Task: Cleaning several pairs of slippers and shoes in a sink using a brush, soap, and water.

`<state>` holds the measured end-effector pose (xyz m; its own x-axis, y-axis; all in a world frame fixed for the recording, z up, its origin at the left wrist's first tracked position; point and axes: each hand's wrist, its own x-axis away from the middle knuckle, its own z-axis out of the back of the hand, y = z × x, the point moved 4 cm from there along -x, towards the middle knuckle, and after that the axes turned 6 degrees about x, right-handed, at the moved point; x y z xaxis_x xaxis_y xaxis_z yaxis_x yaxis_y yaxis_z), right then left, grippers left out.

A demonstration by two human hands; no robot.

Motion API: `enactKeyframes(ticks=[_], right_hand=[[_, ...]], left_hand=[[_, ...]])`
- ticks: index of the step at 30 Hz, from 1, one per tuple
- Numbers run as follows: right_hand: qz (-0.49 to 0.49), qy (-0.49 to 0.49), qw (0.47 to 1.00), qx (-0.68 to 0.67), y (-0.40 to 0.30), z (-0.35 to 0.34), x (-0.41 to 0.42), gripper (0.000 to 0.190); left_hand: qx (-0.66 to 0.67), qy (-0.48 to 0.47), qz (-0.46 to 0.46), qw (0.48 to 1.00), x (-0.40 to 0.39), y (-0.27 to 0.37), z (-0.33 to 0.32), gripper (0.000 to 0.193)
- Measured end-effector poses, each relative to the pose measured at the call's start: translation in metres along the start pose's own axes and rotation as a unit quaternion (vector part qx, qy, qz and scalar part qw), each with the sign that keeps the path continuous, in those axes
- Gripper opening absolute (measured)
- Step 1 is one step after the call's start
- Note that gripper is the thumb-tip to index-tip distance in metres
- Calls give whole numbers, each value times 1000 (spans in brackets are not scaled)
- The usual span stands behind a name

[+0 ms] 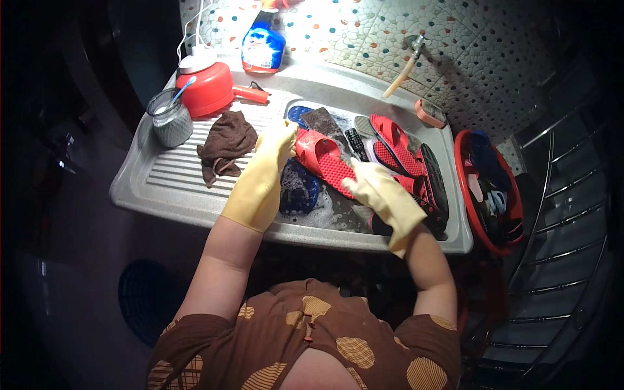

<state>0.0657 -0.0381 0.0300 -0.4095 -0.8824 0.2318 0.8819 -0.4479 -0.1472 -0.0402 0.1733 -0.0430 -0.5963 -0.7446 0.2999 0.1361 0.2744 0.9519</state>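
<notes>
A red slide sandal (324,158) lies between my hands over the sink basin, its textured footbed facing up. My left hand (278,141), in a yellow rubber glove, grips its toe end. At the heel end is my right hand (368,183), in a pale yellow rubber glove, its fingers closed on the sole's edge. Under the sandal sits a blue slipper (298,187) with suds on it. A gray scouring pad (322,122) and a black brush (357,145) lie behind it. To the right, another red sandal (397,146) leans among black-soled footwear (434,175).
Ribbed drainboard at left holds a brown cloth (226,141), a glass jar (170,122) and a red dipper-like container (207,90). A blue spray bottle (263,48) stands on the back rim. Near it are a tap hose (402,78) and a pink soap box (430,114). A red basin (460,195) holds footwear.
</notes>
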Motion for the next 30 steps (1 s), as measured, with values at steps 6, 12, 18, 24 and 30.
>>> enactKeyframes(ticks=[6, 12, 18, 24, 30], right_hand=[[-3, 61, 987, 148, 12, -71, -49, 100], [-11, -64, 996, 62, -31, -46, -34, 108], [-76, -30, 985, -155, -4, -18, -50, 50], [-154, -16, 971, 180, 67, -62, -88, 38], [-252, 24, 967, -10, 76, -85, -103, 41]], left_hand=[[-240, -24, 43, 969, 4, -6, -14, 52], [-421, -140, -41, 895, 2, -10, -12, 60], [-486, -104, -40, 867, 31, 8, -22, 58], [-469, 54, -43, 881, 24, 3, -25, 58], [-415, 97, -292, 856, -5, -31, -32, 69]])
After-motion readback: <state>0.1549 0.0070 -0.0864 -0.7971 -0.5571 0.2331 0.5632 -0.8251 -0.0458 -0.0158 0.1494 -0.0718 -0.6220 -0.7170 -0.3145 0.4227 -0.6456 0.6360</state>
